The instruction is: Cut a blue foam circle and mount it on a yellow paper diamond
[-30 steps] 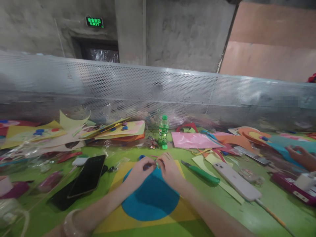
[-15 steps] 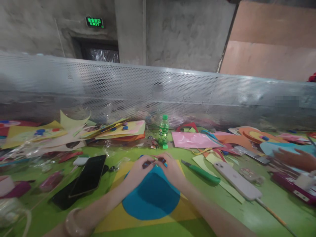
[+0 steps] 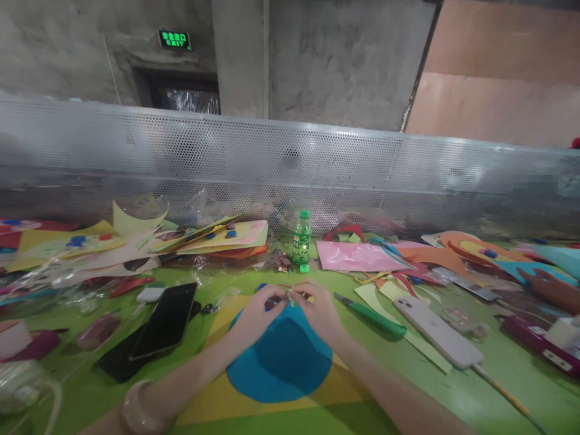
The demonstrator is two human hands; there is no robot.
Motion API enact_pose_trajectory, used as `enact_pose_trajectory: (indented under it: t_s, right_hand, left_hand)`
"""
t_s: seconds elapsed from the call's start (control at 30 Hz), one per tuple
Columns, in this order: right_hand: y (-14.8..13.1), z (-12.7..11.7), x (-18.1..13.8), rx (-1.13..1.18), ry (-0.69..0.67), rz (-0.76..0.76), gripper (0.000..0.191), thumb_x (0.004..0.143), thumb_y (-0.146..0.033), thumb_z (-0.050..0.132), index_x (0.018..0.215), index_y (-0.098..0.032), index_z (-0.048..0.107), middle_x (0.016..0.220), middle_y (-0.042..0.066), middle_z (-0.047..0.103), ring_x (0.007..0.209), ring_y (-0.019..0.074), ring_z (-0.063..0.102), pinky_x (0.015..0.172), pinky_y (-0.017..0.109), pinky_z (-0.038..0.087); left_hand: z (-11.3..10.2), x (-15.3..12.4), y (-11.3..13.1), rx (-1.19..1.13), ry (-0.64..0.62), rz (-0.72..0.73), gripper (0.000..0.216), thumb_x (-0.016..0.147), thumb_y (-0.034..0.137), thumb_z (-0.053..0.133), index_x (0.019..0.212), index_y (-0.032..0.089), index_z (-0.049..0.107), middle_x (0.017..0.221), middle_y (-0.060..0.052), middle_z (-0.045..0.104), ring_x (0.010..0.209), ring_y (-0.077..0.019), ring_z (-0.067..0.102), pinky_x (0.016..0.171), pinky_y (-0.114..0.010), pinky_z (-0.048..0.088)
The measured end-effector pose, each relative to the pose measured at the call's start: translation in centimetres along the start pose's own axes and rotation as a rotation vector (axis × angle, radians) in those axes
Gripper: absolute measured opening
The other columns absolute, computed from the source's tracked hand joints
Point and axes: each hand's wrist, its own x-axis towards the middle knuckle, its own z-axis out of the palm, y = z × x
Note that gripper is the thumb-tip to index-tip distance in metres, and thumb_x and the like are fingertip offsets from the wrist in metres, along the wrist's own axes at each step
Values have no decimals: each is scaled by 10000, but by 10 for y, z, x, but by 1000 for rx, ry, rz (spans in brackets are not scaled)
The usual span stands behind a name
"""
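My left hand and my right hand meet fingertip to fingertip over the far edge of a blue felt circle, which lies on a yellow sheet. Both hands are pinched on a tiny piece between them, too small to name. A small blue button lies on the table just beyond my left fingers. I wear a pale bangle on my left wrist.
A green bottle stands behind my hands. Right of them lie a green utility knife and a white phone on a cable. A black phone lies left. Paper stacks line the mesh barrier. Another person's hand rests far right.
My fingers have worked slightly on the small piece while staying over the circle's far edge. The other person's hand at the right has drawn back toward the frame's edge.
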Motion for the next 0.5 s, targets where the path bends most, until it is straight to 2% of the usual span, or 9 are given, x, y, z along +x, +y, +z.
enact_pose_trajectory:
  t_s: [0.17,0.33,0.43,0.5]
  right_hand:
    - [-3,-1,0,-9,-30,37,198,819,-310,520,743,-181,650,774,32,597,710,139,556,635,241,438]
    - [6,-8,9,-46,-32,37,237,853,-324,457,794,-176,633,830,36,590,726,129,556,619,223,436]
    - [14,-17,15,-186,-47,29,249,863,-297,434,801,-167,638,901,60,583,752,133,559,633,230,445]
    - [19,-24,18,-377,-86,14,223,847,-265,466,777,-167,654,962,71,572,823,151,553,710,252,445]
  left_hand:
    - [1,0,-3,14,-8,10,126,787,283,515,825,198,600,901,-32,639,833,-171,588,772,-282,450]
    - [0,0,1,20,17,-42,141,786,305,505,797,206,605,865,-24,643,815,-171,590,758,-277,453]
    - [-2,1,4,40,33,-83,142,774,307,511,781,206,610,843,-25,645,801,-178,592,744,-279,452]
    - [-3,2,6,52,47,-109,142,762,308,520,767,202,614,833,-32,650,795,-185,596,734,-282,452]
